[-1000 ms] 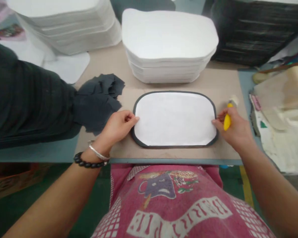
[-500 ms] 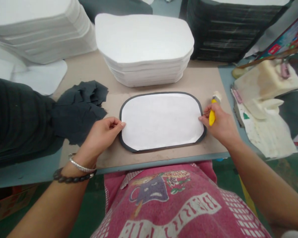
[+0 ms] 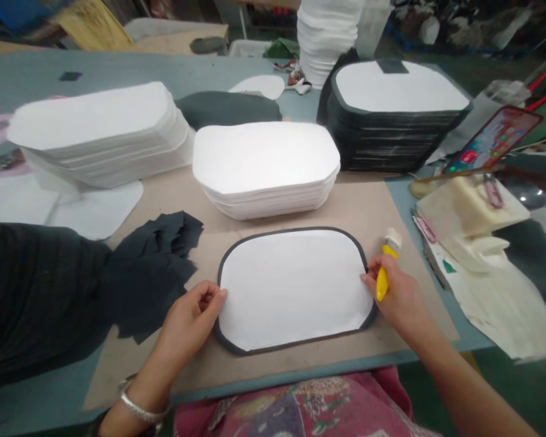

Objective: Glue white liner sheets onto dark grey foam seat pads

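Note:
A white rounded panel with a dark border (image 3: 291, 288) lies flat on the brown board, near the table's front edge. My left hand (image 3: 195, 315) is closed in a pinch on its left edge, thumb on the white face. At the right edge, my right hand (image 3: 395, 291) also pinches the border between thumb and fingertips. That same hand keeps a brush with a yellow handle (image 3: 382, 281) tucked between its fingers, whitish bristles pointing away from me. Just behind the panel stands a stack of white panels (image 3: 266, 161).
Dark cloth pieces (image 3: 155, 273) pile up at left. More white sheets (image 3: 100, 133) are stacked behind them. A stack of dark-edged panels (image 3: 391, 133) stands at back right, beside a propped phone (image 3: 495, 139). A cream plastic container (image 3: 473, 203) and stained cloth (image 3: 495, 285) occupy the right.
My view has tilted up, so the table's contents sit lower and more of the background shows. Both hands stay at the panel's two ends, the brush still in my right hand.

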`<act>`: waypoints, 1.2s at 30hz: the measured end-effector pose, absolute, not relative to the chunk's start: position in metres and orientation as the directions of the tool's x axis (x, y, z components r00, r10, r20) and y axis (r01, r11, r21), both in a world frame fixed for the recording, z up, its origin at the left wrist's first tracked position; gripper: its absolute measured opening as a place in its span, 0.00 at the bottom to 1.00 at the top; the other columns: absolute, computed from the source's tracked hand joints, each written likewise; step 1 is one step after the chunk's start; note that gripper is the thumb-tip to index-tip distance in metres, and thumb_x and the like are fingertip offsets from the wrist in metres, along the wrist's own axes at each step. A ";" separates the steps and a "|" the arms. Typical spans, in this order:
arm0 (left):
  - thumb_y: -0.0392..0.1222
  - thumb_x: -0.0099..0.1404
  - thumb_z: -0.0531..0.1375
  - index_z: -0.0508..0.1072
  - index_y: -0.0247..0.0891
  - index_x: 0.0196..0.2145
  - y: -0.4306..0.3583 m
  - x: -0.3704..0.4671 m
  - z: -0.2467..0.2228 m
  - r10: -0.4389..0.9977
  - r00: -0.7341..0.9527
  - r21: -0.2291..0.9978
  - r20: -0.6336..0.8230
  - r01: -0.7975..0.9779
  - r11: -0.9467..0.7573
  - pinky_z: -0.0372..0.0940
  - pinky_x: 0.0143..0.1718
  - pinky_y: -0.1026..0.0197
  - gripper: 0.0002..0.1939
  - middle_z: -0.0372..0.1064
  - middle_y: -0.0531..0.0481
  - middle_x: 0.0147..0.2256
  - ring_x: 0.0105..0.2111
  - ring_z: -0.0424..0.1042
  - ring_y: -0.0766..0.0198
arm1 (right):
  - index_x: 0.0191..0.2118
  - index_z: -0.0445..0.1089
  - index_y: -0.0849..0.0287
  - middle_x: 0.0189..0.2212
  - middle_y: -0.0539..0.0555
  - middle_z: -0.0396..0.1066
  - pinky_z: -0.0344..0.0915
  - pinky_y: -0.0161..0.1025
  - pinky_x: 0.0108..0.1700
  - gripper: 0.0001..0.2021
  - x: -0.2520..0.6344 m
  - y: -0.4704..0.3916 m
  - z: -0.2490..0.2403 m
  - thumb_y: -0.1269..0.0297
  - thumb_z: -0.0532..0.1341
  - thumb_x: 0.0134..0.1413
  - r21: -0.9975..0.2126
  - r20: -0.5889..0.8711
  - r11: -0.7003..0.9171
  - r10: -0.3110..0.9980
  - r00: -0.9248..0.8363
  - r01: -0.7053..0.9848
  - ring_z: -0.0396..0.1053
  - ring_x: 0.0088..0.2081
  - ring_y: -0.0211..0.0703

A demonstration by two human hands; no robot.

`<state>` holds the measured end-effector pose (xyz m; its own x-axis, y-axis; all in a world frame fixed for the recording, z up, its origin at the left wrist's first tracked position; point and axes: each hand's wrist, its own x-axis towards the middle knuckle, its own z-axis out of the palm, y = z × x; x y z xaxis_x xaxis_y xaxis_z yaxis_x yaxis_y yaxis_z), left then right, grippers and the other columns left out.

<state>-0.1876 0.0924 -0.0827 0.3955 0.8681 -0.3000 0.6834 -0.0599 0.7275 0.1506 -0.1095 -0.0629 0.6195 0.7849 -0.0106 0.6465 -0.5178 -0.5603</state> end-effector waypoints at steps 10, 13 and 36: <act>0.58 0.68 0.53 0.64 0.42 0.27 0.085 -0.186 -0.073 0.870 0.368 0.630 -0.329 0.771 -0.088 0.56 0.29 0.60 0.19 0.61 0.55 0.23 0.26 0.64 0.61 | 0.45 0.65 0.52 0.34 0.53 0.75 0.69 0.44 0.34 0.14 0.156 -0.121 -0.079 0.48 0.57 0.63 -0.457 -0.023 -0.547 0.796 0.605 0.701 0.76 0.33 0.51; 0.55 0.69 0.55 0.64 0.42 0.28 0.081 -0.182 -0.053 0.904 0.335 0.403 -0.266 0.890 -0.212 0.58 0.29 0.58 0.17 0.65 0.52 0.25 0.27 0.67 0.58 | 0.51 0.66 0.55 0.46 0.62 0.75 0.70 0.51 0.40 0.16 0.156 -0.123 -0.078 0.52 0.55 0.64 -0.278 0.094 -0.459 0.861 0.500 0.844 0.75 0.39 0.57; 0.64 0.73 0.53 0.57 0.50 0.71 0.035 -0.089 -0.068 0.628 0.773 0.334 0.087 0.571 -0.750 0.33 0.71 0.26 0.35 0.44 0.48 0.74 0.74 0.40 0.44 | 0.47 0.75 0.44 0.43 0.53 0.79 0.73 0.41 0.40 0.09 0.182 -0.024 0.028 0.53 0.62 0.66 -0.413 0.324 0.137 0.946 0.004 0.900 0.78 0.41 0.48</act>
<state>-0.0892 0.0353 -0.0685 0.7733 0.6281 0.0868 0.5715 -0.7497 0.3337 0.1821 -0.0242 0.0280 0.0045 0.9459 0.3243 0.9005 0.1372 -0.4127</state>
